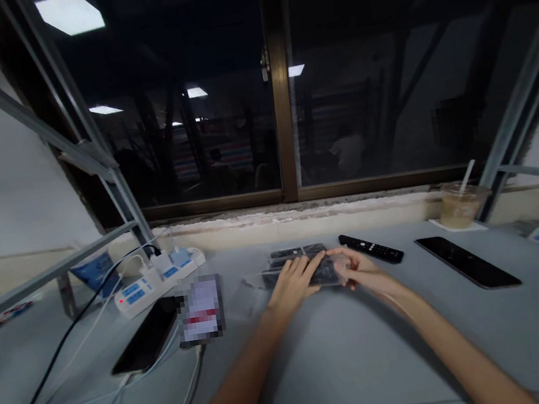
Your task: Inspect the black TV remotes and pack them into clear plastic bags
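Observation:
A dark item in a clear plastic bag (328,274) lies in front of me on the grey table, in both of my hands. My left hand (295,282) rests across its left part, with the fingers over the top and the thumb at the near side. At its right end, my right hand (356,265) grips the crumpled plastic between thumb and fingers. What is inside the bag is partly covered by the hands. Just behind it lies another slim dark object (296,251). A black remote control (374,249) lies uncovered to the right of my right hand.
On the left are a white power strip (160,281), a dark phone (148,336), a lit phone (200,308) and several trailing cables. To the right lie a dark phone (466,261) and a drink cup (460,205) with a straw. Metal frame bars (50,263) slant across the left.

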`<state>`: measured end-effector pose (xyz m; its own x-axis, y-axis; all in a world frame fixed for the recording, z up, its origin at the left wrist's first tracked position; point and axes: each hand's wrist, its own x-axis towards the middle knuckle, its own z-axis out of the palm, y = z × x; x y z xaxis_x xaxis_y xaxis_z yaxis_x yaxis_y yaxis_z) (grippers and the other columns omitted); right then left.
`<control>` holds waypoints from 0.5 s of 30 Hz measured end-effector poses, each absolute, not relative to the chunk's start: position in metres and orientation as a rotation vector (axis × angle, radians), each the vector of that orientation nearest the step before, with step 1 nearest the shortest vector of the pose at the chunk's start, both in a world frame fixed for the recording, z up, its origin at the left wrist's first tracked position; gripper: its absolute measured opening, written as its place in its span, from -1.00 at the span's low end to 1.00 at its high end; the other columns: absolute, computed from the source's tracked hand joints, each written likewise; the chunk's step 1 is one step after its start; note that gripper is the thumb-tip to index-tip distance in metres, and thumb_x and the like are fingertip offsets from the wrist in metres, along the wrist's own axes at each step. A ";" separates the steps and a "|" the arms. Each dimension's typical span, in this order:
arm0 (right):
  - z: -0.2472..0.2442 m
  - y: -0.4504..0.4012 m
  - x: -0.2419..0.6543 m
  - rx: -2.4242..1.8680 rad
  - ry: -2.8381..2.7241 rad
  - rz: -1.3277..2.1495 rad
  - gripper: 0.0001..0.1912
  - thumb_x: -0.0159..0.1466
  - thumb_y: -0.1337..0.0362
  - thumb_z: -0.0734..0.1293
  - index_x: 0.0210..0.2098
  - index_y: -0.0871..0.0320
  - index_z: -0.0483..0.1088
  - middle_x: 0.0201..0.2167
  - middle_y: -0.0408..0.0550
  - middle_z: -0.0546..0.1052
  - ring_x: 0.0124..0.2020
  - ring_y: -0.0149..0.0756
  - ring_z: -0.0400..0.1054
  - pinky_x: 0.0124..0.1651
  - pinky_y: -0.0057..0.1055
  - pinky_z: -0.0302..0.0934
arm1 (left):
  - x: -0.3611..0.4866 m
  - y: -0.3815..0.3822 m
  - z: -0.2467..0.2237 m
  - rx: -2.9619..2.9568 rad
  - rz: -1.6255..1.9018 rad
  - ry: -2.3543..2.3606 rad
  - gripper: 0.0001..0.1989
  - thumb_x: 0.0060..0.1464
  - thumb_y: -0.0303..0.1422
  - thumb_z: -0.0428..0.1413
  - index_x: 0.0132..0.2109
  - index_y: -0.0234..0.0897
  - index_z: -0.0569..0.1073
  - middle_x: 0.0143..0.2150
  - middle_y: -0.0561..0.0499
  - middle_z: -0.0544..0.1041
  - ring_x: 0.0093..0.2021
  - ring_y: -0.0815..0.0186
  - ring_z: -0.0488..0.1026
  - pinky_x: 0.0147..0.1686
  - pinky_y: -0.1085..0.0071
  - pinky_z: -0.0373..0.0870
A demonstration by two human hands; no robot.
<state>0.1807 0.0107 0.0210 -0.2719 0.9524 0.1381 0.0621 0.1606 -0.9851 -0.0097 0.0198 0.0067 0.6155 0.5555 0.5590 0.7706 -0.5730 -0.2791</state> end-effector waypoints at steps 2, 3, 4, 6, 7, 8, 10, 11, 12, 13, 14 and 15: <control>0.017 0.014 0.180 -1.041 -1.531 1.209 -0.53 0.01 0.06 0.37 -0.14 0.14 0.32 -0.62 -0.25 0.31 -0.66 -0.52 0.14 -0.67 -0.57 0.07 | -0.008 0.019 0.004 -2.348 -0.548 -1.053 -0.25 0.02 -0.18 0.12 0.27 -0.18 -0.05 -0.14 -0.01 0.45 -0.08 0.26 0.39 -0.06 0.40 0.25; 0.014 0.015 0.179 -1.053 -1.528 1.195 -0.55 0.00 0.07 0.37 -0.17 0.13 0.32 -0.63 -0.26 0.29 -0.68 -0.53 0.11 -0.68 -0.56 0.06 | -0.007 0.019 0.003 -2.360 -0.540 -1.060 -0.25 0.02 -0.19 0.12 0.27 -0.18 -0.05 -0.12 -0.01 0.44 -0.06 0.26 0.38 -0.05 0.40 0.24; 0.012 0.016 0.178 -1.059 -1.527 1.182 -0.58 -0.01 0.07 0.38 -0.20 0.12 0.32 -0.64 -0.27 0.28 -0.69 -0.54 0.08 -0.69 -0.56 0.05 | -0.006 0.018 0.002 -2.374 -0.534 -1.070 -0.26 0.02 -0.20 0.12 0.27 -0.18 -0.04 -0.10 -0.02 0.44 -0.04 0.25 0.37 -0.04 0.40 0.23; 0.009 0.018 0.176 -1.050 -1.531 1.161 -0.63 -0.01 0.08 0.38 -0.26 0.11 0.31 -0.66 -0.29 0.25 -0.71 -0.55 0.03 -0.70 -0.54 0.02 | -0.005 0.017 0.002 -2.420 -0.514 -1.086 -0.28 0.03 -0.22 0.12 0.26 -0.18 -0.03 -0.07 -0.04 0.43 -0.02 0.23 0.36 -0.02 0.39 0.22; 0.007 0.018 0.175 -1.039 -1.532 1.157 -0.65 -0.01 0.08 0.38 -0.29 0.11 0.31 -0.66 -0.30 0.24 -0.72 -0.55 0.02 -0.69 -0.54 0.01 | -0.004 0.016 0.002 -2.445 -0.505 -1.092 -0.29 0.03 -0.22 0.11 0.26 -0.18 -0.02 -0.07 -0.04 0.42 -0.01 0.23 0.35 -0.01 0.38 0.21; 0.006 0.019 0.174 -1.026 -1.530 1.157 -0.67 -0.01 0.09 0.38 -0.33 0.12 0.30 -0.67 -0.30 0.24 -0.72 -0.55 0.01 -0.69 -0.54 0.01 | -0.003 0.015 0.003 -2.472 -0.500 -1.093 -0.30 0.04 -0.22 0.10 0.26 -0.18 -0.03 -0.07 -0.05 0.42 -0.01 0.22 0.35 0.00 0.36 0.21; 0.004 0.019 0.172 -1.003 -1.517 1.153 -0.69 -0.04 0.11 0.40 -0.39 0.13 0.30 -0.67 -0.29 0.24 -0.70 -0.54 0.04 -0.65 -0.53 0.03 | -0.002 0.013 0.005 -2.523 -0.483 -1.085 -0.31 0.06 -0.22 0.08 0.26 -0.16 -0.04 -0.08 -0.05 0.42 -0.03 0.21 0.36 0.01 0.33 0.21; 0.003 0.019 0.170 -0.985 -1.516 1.150 -0.70 -0.05 0.12 0.41 -0.41 0.14 0.31 -0.65 -0.27 0.27 -0.67 -0.52 0.08 -0.62 -0.51 0.07 | -0.001 0.011 0.006 -2.545 -0.467 -1.078 -0.32 0.07 -0.23 0.07 0.26 -0.14 -0.06 -0.09 -0.04 0.43 -0.04 0.21 0.36 0.01 0.33 0.21; 0.003 0.019 0.169 -0.962 -1.522 1.143 -0.71 -0.06 0.13 0.42 -0.43 0.14 0.32 -0.62 -0.23 0.31 -0.63 -0.49 0.13 -0.57 -0.49 0.11 | -0.001 0.010 0.007 -2.559 -0.450 -1.076 -0.32 0.08 -0.23 0.06 0.27 -0.13 -0.07 -0.10 -0.03 0.43 -0.05 0.22 0.37 0.00 0.33 0.21; 0.002 0.019 0.168 -0.938 -1.533 1.132 -0.72 -0.06 0.14 0.42 -0.44 0.15 0.34 -0.58 -0.19 0.35 -0.58 -0.45 0.18 -0.52 -0.47 0.16 | -0.001 0.009 0.009 -2.568 -0.433 -1.078 -0.32 0.08 -0.24 0.06 0.27 -0.13 -0.08 -0.11 -0.02 0.43 -0.06 0.22 0.37 0.00 0.34 0.21; 0.002 0.019 0.167 -0.920 -1.547 1.122 -0.74 -0.06 0.14 0.42 -0.45 0.15 0.36 -0.54 -0.16 0.38 -0.53 -0.42 0.22 -0.47 -0.45 0.19 | 0.000 0.009 0.010 -2.574 -0.420 -1.085 -0.32 0.08 -0.25 0.07 0.27 -0.12 -0.08 -0.12 -0.02 0.43 -0.07 0.23 0.37 -0.01 0.34 0.21; 0.003 0.018 0.167 -0.916 -1.559 1.119 -0.75 -0.05 0.14 0.42 -0.44 0.15 0.37 -0.50 -0.13 0.41 -0.50 -0.39 0.25 -0.44 -0.43 0.21 | 0.000 0.008 0.010 -2.578 -0.417 -1.095 -0.32 0.08 -0.26 0.07 0.27 -0.13 -0.08 -0.12 -0.01 0.42 -0.07 0.23 0.37 -0.01 0.34 0.21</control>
<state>0.1665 0.0179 0.0026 -0.2438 0.9294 0.2770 0.0352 0.2940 -0.9552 0.0000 0.0085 0.0103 0.6656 0.6424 0.3797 0.7323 -0.6604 -0.1664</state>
